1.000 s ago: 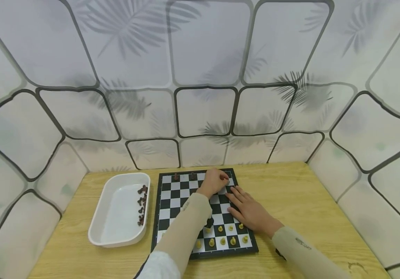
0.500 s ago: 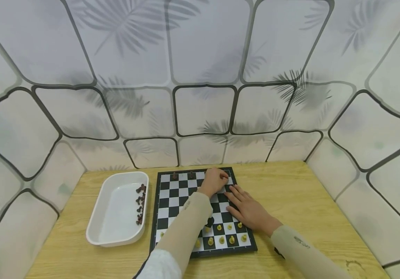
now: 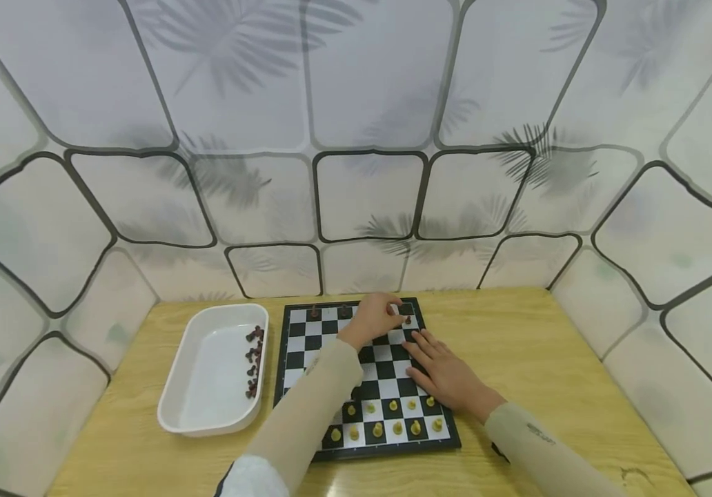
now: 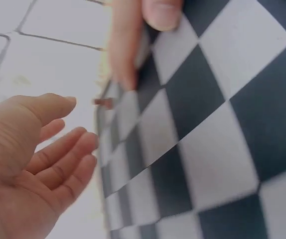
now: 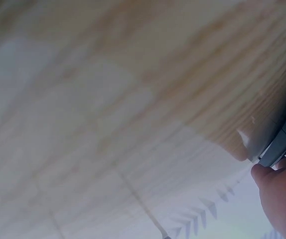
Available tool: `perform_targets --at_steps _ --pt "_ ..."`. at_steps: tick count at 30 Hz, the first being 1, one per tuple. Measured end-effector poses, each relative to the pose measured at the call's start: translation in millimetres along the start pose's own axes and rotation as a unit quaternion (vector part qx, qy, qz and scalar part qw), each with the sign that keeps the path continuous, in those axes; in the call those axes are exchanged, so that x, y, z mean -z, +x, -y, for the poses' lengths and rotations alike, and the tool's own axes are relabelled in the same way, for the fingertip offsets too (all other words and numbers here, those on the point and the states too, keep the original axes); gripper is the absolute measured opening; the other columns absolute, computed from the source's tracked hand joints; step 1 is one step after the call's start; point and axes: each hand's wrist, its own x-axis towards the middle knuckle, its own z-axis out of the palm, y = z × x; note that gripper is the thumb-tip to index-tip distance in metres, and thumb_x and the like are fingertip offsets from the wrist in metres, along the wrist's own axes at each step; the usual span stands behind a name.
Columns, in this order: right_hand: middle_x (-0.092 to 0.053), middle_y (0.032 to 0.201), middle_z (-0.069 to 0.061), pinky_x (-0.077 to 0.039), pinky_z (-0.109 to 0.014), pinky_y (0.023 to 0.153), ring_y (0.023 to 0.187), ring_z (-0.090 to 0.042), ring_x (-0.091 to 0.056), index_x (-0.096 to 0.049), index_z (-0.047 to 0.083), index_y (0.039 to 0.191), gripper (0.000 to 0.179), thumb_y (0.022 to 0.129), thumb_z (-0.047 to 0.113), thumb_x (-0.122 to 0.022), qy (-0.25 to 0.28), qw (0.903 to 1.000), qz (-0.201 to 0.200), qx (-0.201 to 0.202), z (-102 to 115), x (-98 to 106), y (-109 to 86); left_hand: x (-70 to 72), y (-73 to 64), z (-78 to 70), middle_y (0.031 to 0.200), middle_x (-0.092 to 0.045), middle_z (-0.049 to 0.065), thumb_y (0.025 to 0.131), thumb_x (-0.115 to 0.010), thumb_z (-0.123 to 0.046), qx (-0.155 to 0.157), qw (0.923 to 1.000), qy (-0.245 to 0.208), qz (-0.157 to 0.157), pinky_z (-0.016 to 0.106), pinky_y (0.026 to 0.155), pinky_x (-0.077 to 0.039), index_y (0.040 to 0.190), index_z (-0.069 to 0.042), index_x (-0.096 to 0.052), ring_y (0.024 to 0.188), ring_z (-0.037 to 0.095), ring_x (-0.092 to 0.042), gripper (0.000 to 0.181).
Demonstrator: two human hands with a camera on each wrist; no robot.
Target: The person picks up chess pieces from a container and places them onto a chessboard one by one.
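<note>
One red piece [image 3: 408, 320] stands upright by the far right corner of the board [image 3: 386, 371], just beyond my left hand [image 3: 376, 319]. I have thumb and fingers parted, pinching nothing; the left wrist view shows a gap before the piece, so its own base seems to bear it. My right hand [image 3: 446, 371] lies across the board's right edge, fingers slightly spread, probably to steady it.

Compared with half a second ago, my left fingers have come off the piece, which then sat half hidden among them, and my forearm has swung left, baring more of the near rows of yellow pieces [image 3: 377, 429].

Farther out, two far-row pieces [image 3: 314, 313] stand left of my hand. The tray [image 3: 197, 386] sits left of the board, likely for easy reach, with loose pieces [image 3: 254, 335] along its right side.
</note>
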Motion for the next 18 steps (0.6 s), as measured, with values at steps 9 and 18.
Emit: perform_targets --at_steps 9,18 --pt "-0.037 0.168 -0.023 -0.031 -0.060 0.125 0.159 -0.044 -0.028 -0.044 0.008 0.160 0.061 0.111 0.043 -0.049 -0.001 0.9999 -0.015 -0.004 -2 -3 -2.6 68.5 -43.1 -1.1 0.112 -0.077 0.011 0.102 -0.071 -0.023 -0.014 0.9994 0.017 -0.027 0.037 0.079 -0.060 0.144 -0.011 -0.064 0.085 0.020 -0.073 0.044" --pt "-0.035 0.169 -0.021 -0.029 -0.058 0.127 0.160 -0.041 -0.026 -0.043 0.009 0.161 0.061 0.110 0.043 -0.050 0.005 1.0000 -0.008 -0.003 3 -2 -0.5 122.4 -97.7 34.4 0.110 -0.078 0.016 0.100 -0.071 -0.023 -0.002 0.9940 0.035 -0.104 0.047 0.087 -0.060 0.136 -0.004 -0.069 0.099 0.031 -0.074 0.040"
